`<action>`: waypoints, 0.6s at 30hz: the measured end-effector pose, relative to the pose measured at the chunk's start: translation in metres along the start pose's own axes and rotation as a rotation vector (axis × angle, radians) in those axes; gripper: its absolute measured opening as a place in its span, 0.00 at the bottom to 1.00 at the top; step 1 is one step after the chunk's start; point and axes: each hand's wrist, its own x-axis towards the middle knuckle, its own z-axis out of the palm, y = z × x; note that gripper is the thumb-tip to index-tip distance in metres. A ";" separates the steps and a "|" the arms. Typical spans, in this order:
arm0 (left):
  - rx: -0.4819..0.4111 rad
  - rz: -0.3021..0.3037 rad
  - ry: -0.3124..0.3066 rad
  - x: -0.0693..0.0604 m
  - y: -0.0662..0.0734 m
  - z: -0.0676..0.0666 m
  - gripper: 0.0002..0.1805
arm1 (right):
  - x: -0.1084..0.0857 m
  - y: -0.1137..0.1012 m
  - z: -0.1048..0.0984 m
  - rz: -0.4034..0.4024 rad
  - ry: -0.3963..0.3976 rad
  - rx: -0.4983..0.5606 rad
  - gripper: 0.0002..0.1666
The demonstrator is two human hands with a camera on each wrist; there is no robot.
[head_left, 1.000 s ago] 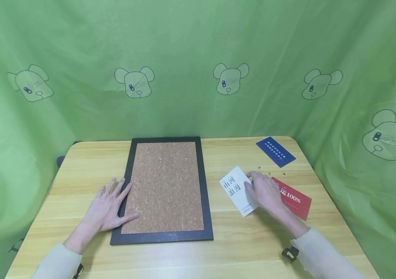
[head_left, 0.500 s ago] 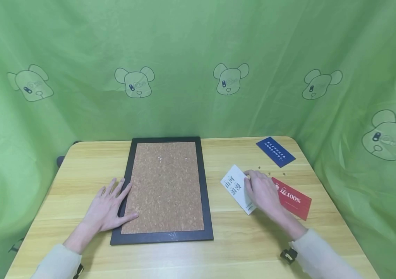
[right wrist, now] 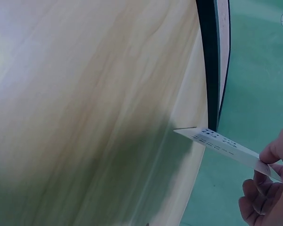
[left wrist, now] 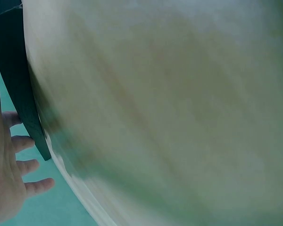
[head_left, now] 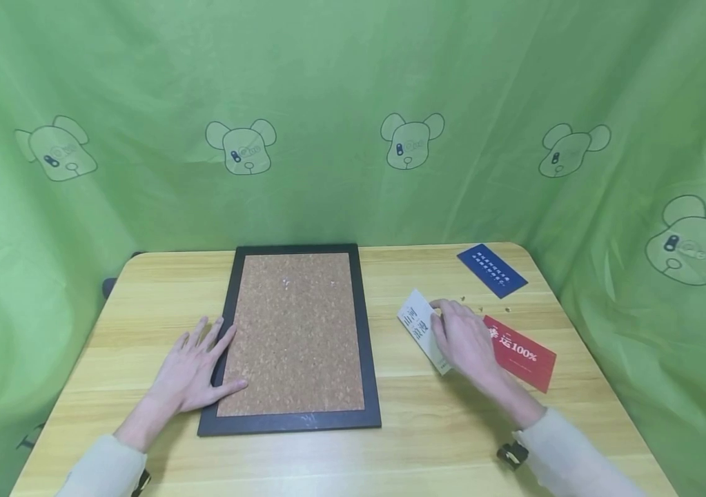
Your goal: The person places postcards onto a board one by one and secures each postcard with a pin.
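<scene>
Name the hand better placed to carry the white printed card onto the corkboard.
Probably the right hand: it pinches the white printed card, to the right of the corkboard, while the left hand lies spread over the corkboard's left edge.

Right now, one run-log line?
left hand: on corkboard | right hand: pinches white card, tilted | red card, blue card: on table

Rough-looking cork board (head_left: pixel 293 335), smooth white paper card (head_left: pixel 419 326), glossy wood-grained tabletop (head_left: pixel 303 464), creased cloth curtain (head_left: pixel 328 69)
</scene>
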 end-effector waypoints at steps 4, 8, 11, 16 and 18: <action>0.004 0.000 0.003 0.000 0.000 0.001 0.61 | 0.001 -0.005 -0.001 -0.015 0.020 -0.012 0.19; 0.004 -0.002 0.004 0.000 0.000 0.002 0.61 | 0.001 -0.010 -0.001 -0.027 0.031 -0.028 0.19; 0.001 -0.002 0.006 0.000 0.000 0.002 0.61 | 0.002 -0.015 -0.002 -0.033 0.036 -0.023 0.19; 0.003 0.003 0.013 0.000 -0.001 0.003 0.61 | 0.007 -0.023 -0.003 -0.041 0.045 0.007 0.19; 0.006 0.005 0.014 0.000 -0.001 0.002 0.61 | 0.009 -0.026 -0.004 -0.043 0.046 0.021 0.19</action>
